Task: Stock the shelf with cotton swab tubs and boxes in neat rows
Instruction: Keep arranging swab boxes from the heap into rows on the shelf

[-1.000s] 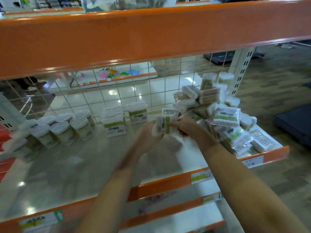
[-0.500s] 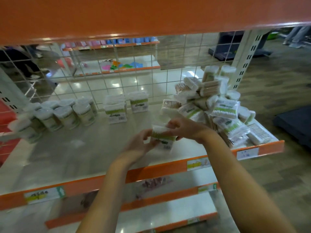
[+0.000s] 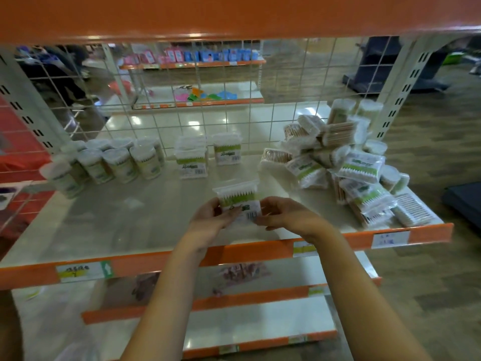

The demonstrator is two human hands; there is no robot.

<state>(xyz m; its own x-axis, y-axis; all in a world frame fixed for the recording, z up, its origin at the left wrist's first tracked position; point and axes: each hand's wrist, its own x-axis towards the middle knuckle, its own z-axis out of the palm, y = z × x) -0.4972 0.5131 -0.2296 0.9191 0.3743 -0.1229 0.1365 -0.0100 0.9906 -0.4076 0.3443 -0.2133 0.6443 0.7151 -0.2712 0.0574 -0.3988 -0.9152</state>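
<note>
Both hands grip one clear swab box [image 3: 238,198] — left hand [image 3: 210,217] at its left edge, right hand [image 3: 282,214] at its right — upright over the near middle of the shelf [image 3: 104,230]. Farther back stand rowed tubs [image 3: 117,162] at left and two boxes [image 3: 208,155] centrally; a loose pile [image 3: 343,162] fills the right end.

Shelf [image 3: 109,225] top is pale cream/off-white w/ an orange front edge [image 3: 260,252]; beam overhead [image 3: 234,14] orange too. Price tags [image 3: 83,271]: white w/ yellow-green & green bits. Held box [image 3: 238,198]: clear plastic, white swab tips, green band, white label w/ black barcode. Shelved boxes [image 3: 192,162] same clear/white/green scheme. Tubs [image 3: 118,164] clear w/ white tops, greenish labels. Pile at right [image 3: 346,162]: white & green packs, some tan wood-stick ones. Back grid [image 3: 208,105] white wire, square pattern.
</note>
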